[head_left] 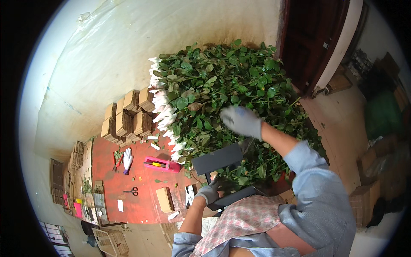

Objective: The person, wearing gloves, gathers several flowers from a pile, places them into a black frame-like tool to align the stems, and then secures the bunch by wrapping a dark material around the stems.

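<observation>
A large pile of leafy green stems [231, 81] covers the far side of the red table, its left ends wrapped in white sleeves [160, 105]. My right hand [240, 121], in a grey glove, hovers over the leaves; motion smears its fingers. Close to my body, a dark stand has one flat grey panel [217, 159] tilted up and another dark panel [233, 197] lower down. Between these panels is my gloved left hand [208, 192], its fingers closed at the stand's left edge. Something small and pinkish shows at its fingertips, too small to name.
On the red table [141, 175] lie a pink holder [162, 164], black scissors [131, 191], red-handled pliers [117, 161], a spare white glove [127, 160] and a cardboard piece [164, 200]. Stacked folded cardboard [125, 122] stands against the wall. A dark door [310, 47] is behind right.
</observation>
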`<state>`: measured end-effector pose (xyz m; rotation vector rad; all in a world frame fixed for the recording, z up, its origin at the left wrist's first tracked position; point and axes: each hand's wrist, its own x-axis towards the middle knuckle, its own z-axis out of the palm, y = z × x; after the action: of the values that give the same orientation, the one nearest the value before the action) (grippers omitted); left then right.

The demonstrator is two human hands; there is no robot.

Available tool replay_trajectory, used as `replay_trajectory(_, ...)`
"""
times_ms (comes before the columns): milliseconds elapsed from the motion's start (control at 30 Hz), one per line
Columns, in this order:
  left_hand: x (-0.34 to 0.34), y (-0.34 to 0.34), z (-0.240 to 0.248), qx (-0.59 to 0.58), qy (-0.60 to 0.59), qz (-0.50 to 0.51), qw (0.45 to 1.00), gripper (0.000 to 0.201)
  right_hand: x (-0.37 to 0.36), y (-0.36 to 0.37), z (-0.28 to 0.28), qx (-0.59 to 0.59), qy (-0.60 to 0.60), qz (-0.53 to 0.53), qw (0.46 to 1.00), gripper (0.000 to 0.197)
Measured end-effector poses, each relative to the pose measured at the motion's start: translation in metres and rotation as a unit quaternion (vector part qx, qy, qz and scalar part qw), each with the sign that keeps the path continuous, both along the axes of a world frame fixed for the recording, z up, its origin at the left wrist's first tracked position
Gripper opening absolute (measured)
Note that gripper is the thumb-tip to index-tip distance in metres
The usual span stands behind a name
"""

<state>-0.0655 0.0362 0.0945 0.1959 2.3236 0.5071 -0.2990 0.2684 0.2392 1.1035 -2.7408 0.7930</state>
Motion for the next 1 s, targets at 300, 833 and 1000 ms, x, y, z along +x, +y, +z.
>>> replay_trajectory(300, 0.004, -0.016, -0.050, 0.070, 0.041, 0.000, 0.997, 0.069, -0.122, -0.042, -0.005, 0.249, 0.003, -0.112, 0.962, 0.033)
replay_trajectory(833, -0.001, -0.009, -0.033, 0.039, 0.024, -0.006, 0.999, 0.073, -0.103, 0.015, 0.106, 0.073, 0.410, -0.182, 0.891, 0.027)
replay_trajectory(1000, -0.004, -0.001, -0.013, 0.033, 0.008, 0.003, 0.999, 0.072, -0.115, 0.017, 0.129, -0.028, 0.193, -0.123, 0.973, 0.038)
